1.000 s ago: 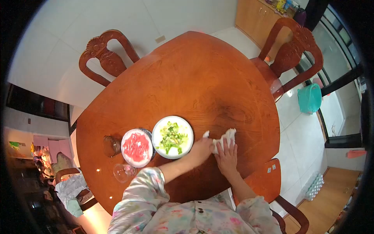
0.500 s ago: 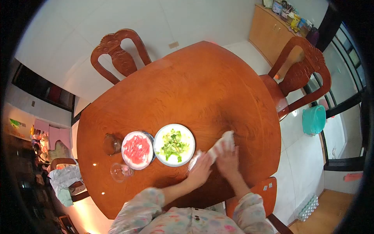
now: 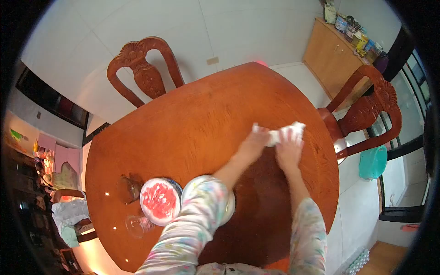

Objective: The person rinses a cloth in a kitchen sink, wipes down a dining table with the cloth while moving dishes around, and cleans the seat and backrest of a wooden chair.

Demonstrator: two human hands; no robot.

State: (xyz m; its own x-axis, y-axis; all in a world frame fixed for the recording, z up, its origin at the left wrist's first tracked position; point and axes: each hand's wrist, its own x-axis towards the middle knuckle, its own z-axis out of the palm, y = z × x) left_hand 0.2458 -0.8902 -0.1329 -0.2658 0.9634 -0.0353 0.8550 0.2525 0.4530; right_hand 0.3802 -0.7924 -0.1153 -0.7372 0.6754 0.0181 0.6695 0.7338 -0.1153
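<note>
Far right on the table, your right hand lies spread on the white cloth; your left hand blurs at its other end, grip unclear. Wiping seems under way; what remains cannot be judged.

The desk, a reddish-brown, grained wooden top with curved edges, carries a crumpled white cloth or tissue on its right side. Toward the near left stand a brown-tinted glass vessel, a clear glass vessel, a round white dish with red contents and, largely obscured, a round white plate.
</note>
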